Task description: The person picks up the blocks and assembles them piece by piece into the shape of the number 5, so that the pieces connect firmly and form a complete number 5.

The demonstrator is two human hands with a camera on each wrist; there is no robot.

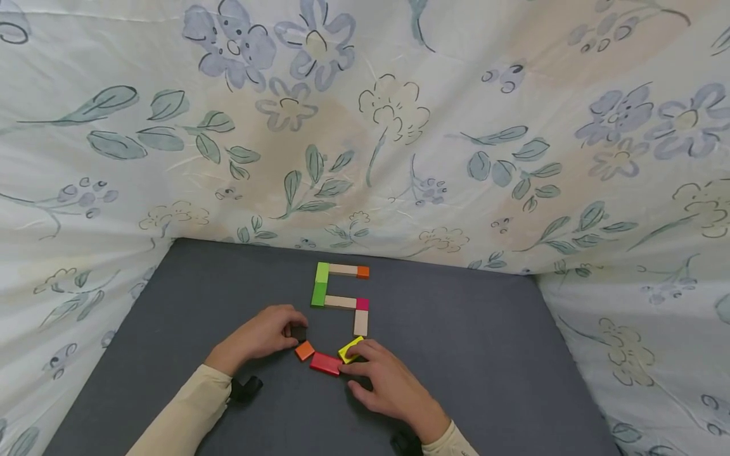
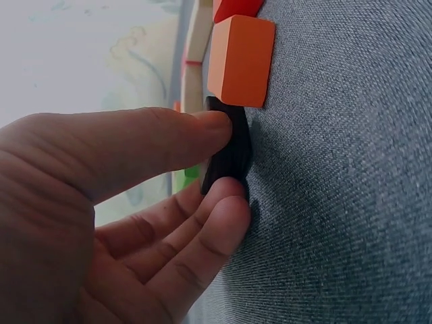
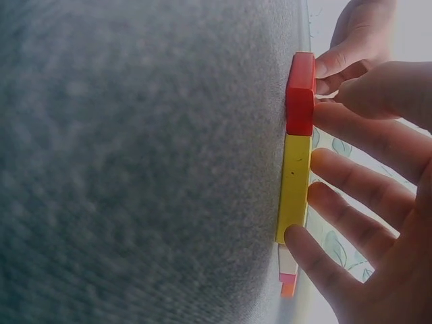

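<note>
My left hand (image 1: 265,332) pinches a small black block (image 2: 233,152) between thumb and fingers, low over the dark surface. Beside that block lies an orange block (image 1: 305,351), set at an angle. A red block (image 1: 325,363) follows to its right, near a yellow block (image 1: 349,348). My right hand (image 1: 393,385) has its fingers spread; in the right wrist view the fingertips rest against the yellow block (image 3: 294,189) and reach the red block (image 3: 300,94). A plain wooden block (image 1: 361,323) leads up from the yellow one to a pink block (image 1: 362,304).
More blocks continue the line: a plain one (image 1: 340,302), green ones (image 1: 320,284), another plain one (image 1: 343,270) and an orange one (image 1: 363,272) at the end. They lie on a dark grey mat (image 1: 467,354). Flower-patterned cloth (image 1: 399,158) stands behind and at both sides.
</note>
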